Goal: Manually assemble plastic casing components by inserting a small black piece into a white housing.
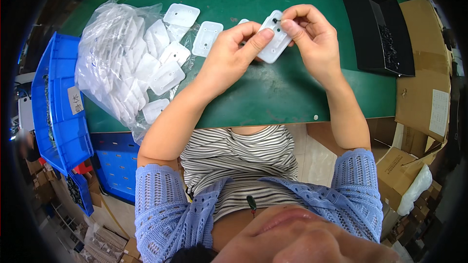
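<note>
My left hand (234, 51) grips a white, rounded rectangular plastic plate (277, 44) by its left edge, thumb on top. The plate is tilted above the green table and has small holes and a dark spot near its middle. At its upper end my right hand (312, 36) pinches a small black part (276, 20) between thumb and forefinger, against the plate's face. The part's exact kind is too small to make out. Left of my hands, a similar white plate (208, 39) lies on the table, and another (182, 15) rests farther off beside the bag.
A clear plastic bag (109, 58) spills many white plates over the left of the green table (253, 102). At the right stands a black box (363, 24) with small dark parts, beside a cardboard box (423, 63). Blue bins (68, 112) stand off the left edge.
</note>
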Tool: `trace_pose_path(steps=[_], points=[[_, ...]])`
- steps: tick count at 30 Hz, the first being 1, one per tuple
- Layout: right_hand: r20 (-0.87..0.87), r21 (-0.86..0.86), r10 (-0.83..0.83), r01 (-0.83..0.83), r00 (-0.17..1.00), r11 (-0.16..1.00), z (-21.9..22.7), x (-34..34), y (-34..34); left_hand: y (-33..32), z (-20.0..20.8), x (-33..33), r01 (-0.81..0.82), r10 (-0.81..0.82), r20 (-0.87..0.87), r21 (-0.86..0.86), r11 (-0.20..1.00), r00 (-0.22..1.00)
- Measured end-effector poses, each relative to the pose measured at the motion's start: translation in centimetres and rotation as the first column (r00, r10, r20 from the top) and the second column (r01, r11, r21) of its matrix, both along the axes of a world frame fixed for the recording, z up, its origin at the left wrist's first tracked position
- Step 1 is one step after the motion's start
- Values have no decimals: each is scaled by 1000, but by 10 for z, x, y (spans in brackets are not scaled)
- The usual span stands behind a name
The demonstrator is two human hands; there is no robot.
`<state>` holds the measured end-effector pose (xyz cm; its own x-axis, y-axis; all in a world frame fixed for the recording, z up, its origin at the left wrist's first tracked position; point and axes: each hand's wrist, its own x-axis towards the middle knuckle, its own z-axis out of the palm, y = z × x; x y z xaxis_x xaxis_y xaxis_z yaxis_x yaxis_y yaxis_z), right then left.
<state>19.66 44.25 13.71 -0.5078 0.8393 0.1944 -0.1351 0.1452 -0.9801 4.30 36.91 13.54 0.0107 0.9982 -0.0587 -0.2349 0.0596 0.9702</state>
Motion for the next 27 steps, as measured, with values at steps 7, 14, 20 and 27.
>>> trace_pose_path(steps=[7,14,20,27], points=[[116,590,-279,160,953,791,8,-4,-1,2,4,-13,-41,68,-400,75,996,914],[204,500,-221,93,954,861,4,-8,-9,4,4,-1,-155,158,145,-29,987,977],[255,460,-238,99,937,883,2,-7,-7,3,4,-1,-123,124,27,-8,992,992],[283,421,-230,94,931,902,0,-8,-7,2,-1,-6,-124,122,-45,-41,991,991]])
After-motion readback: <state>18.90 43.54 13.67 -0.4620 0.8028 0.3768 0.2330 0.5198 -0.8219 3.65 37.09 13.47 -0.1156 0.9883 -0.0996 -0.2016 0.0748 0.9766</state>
